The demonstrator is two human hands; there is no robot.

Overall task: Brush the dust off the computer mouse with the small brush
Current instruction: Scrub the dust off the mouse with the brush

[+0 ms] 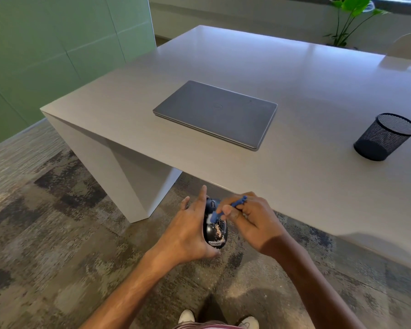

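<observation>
My left hand (pixel 188 230) holds a black computer mouse (pixel 215 233) from its left side, in the air in front of the desk edge and above the floor. Pale dust specks lie on the mouse's back, above a white label. My right hand (pixel 249 222) grips a small blue brush (pixel 226 210) by its handle. The brush's white bristle end rests on the top of the mouse, near the scroll wheel. Part of the mouse's left side is hidden by my fingers.
A grey desk (pixel 294 74) stands ahead with a closed grey laptop (pixel 216 113) on it and a black mesh pen cup (pixel 384 136) at the right. Patterned carpet (pixel 57 233) lies below, a green wall to the left, a plant (pixel 351 17) behind.
</observation>
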